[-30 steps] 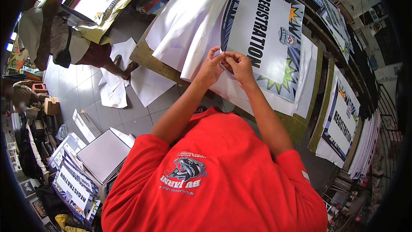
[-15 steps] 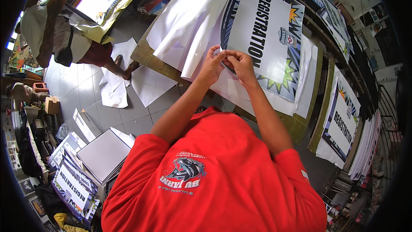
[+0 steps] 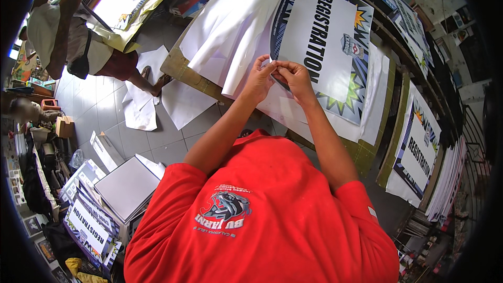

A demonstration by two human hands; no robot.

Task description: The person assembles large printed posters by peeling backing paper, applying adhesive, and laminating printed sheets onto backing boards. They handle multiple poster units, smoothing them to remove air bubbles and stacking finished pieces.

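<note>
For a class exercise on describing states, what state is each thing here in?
Large sign: face up
Left hand: fingertips pinched at the sign's edge
Right hand: fingertips pinched, meeting the left
Glossy white sheet: rumpled, loosely curled
Floor papers: spread out
Co-worker: standing

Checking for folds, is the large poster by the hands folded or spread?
Spread: the poster lies face up, white middle and patterned border showing. One corner's partly hidden.
</note>
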